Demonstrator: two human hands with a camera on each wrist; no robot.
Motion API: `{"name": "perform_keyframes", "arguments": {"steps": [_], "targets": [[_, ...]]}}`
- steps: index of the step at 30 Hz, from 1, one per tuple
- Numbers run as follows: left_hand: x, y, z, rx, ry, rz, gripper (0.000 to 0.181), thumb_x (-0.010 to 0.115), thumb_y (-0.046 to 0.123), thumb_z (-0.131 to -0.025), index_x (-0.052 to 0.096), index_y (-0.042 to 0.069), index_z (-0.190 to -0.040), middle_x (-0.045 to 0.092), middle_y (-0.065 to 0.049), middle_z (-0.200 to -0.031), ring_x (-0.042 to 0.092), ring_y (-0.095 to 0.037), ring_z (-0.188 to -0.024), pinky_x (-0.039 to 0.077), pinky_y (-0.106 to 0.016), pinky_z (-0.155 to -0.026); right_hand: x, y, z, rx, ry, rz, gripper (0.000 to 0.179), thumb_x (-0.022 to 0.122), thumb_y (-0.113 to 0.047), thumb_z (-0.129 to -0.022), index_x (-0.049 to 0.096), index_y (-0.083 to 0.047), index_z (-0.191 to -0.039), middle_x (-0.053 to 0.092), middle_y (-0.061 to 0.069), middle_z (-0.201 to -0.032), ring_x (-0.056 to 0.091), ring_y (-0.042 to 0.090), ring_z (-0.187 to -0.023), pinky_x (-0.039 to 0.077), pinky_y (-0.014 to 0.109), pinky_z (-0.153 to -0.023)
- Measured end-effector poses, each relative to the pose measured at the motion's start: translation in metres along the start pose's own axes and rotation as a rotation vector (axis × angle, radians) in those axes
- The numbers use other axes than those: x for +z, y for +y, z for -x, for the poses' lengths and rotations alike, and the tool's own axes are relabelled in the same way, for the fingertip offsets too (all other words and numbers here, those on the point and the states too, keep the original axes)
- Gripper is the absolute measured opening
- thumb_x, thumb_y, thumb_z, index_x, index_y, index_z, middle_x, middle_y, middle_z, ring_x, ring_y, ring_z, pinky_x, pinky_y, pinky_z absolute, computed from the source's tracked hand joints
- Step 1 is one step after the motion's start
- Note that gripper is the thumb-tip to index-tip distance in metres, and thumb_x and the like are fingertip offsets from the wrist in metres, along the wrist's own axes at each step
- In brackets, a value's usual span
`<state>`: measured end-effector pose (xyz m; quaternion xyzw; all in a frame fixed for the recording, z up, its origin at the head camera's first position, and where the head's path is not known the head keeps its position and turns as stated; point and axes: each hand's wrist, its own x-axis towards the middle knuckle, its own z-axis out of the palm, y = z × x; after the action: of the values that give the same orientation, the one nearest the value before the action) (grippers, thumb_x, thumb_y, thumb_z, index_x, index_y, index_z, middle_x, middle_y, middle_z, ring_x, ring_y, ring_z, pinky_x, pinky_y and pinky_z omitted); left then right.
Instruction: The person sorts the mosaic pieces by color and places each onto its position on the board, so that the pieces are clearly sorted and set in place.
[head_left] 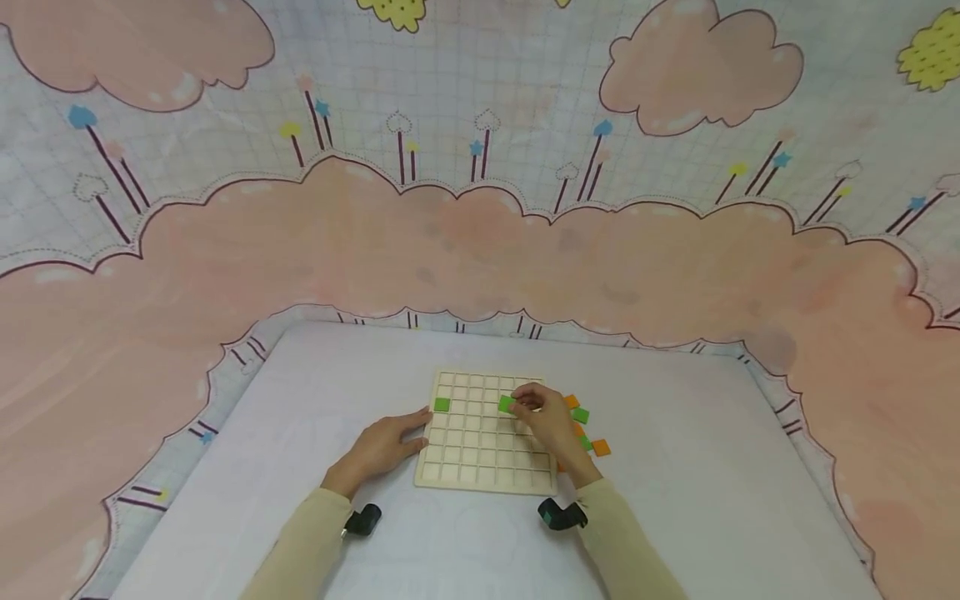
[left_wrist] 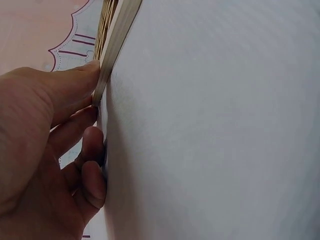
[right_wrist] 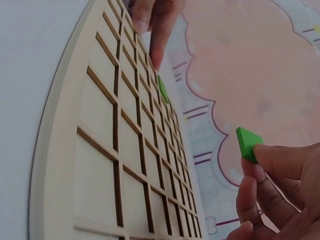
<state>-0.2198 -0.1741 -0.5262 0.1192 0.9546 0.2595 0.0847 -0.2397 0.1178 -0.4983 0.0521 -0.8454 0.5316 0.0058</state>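
Observation:
A pale wooden grid board with rows of square recesses lies on the white table. One green square tile sits in a recess near its left edge. My right hand pinches another green tile between thumb and fingertips, held above the right part of the board. At the board's left side, my left hand touches the edge with its thumb and fingers spread. In the left wrist view, the thumb and fingers are against the board's edge, the lower ones on the tabletop.
Several loose orange and green tiles lie right of the board, among them an orange tile and a green tile; some are partly hidden by the right arm. White tabletop surrounds the board. A cloud-patterned cloth stands behind.

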Motion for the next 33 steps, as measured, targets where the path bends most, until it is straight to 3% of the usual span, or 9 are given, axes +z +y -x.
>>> {"name": "perform_keyframes", "arguments": {"steps": [5, 11, 17, 24, 29, 33], "targets": [[-0.001, 0.003, 0.001, -0.004, 0.007, 0.009, 0.053, 0.067, 0.029, -0.093, 0.052, 0.019, -0.143, 0.047, 0.006, -0.152, 0.046, -0.030, -0.140, 0.038, -0.052, -0.114, 0.009, 0.000, -0.003, -0.025, -0.022, 0.005, 0.012, 0.072, -0.013, -0.090, 0.070, -0.011, -0.102, 0.071, 0.005, -0.093, 0.063, 0.014, -0.084, 0.052, 0.026, -0.073], [0.002, 0.008, 0.002, 0.002, -0.004, 0.028, 0.053, 0.066, 0.030, -0.094, 0.052, 0.019, -0.143, 0.047, 0.005, -0.152, 0.046, -0.031, -0.139, 0.038, -0.053, -0.114, 0.017, 0.001, -0.003, 0.010, -0.018, 0.018, 0.010, 0.070, -0.010, -0.090, 0.071, -0.010, -0.099, 0.070, 0.006, -0.092, 0.061, 0.014, -0.081, 0.051, 0.025, -0.073], [0.002, 0.006, -0.001, -0.005, 0.011, 0.007, 0.053, 0.066, 0.031, -0.093, 0.052, 0.020, -0.143, 0.046, 0.006, -0.152, 0.046, -0.031, -0.139, 0.038, -0.054, -0.114, 0.030, 0.003, -0.010, 0.006, -0.038, 0.009, 0.010, 0.069, -0.010, -0.090, 0.070, -0.010, -0.100, 0.071, 0.006, -0.093, 0.062, 0.012, -0.083, 0.053, 0.025, -0.078], [0.001, 0.002, -0.003, 0.002, -0.005, -0.003, 0.053, 0.066, 0.033, -0.094, 0.052, 0.021, -0.143, 0.046, 0.007, -0.152, 0.046, -0.031, -0.140, 0.038, -0.054, -0.114, 0.040, -0.003, -0.016, 0.062, -0.077, -0.053, 0.011, 0.069, -0.012, -0.091, 0.071, -0.010, -0.102, 0.071, 0.006, -0.093, 0.062, 0.013, -0.082, 0.054, 0.027, -0.077], [0.000, 0.002, -0.004, 0.002, -0.005, 0.000, 0.053, 0.066, 0.032, -0.094, 0.052, 0.021, -0.144, 0.046, 0.006, -0.152, 0.046, -0.031, -0.139, 0.038, -0.054, -0.114, 0.050, -0.005, -0.023, 0.030, -0.075, -0.035, 0.012, 0.069, -0.011, -0.090, 0.071, -0.008, -0.101, 0.072, 0.008, -0.092, 0.063, 0.013, -0.082, 0.054, 0.028, -0.078], [-0.001, 0.002, -0.003, 0.001, -0.009, 0.003, 0.052, 0.066, 0.031, -0.094, 0.052, 0.021, -0.143, 0.047, 0.006, -0.152, 0.046, -0.031, -0.139, 0.039, -0.054, -0.113, 0.058, -0.006, -0.028, 0.057, -0.071, -0.023, 0.011, 0.071, -0.012, -0.089, 0.071, -0.010, -0.100, 0.071, 0.006, -0.090, 0.062, 0.012, -0.081, 0.053, 0.026, -0.076]]}}
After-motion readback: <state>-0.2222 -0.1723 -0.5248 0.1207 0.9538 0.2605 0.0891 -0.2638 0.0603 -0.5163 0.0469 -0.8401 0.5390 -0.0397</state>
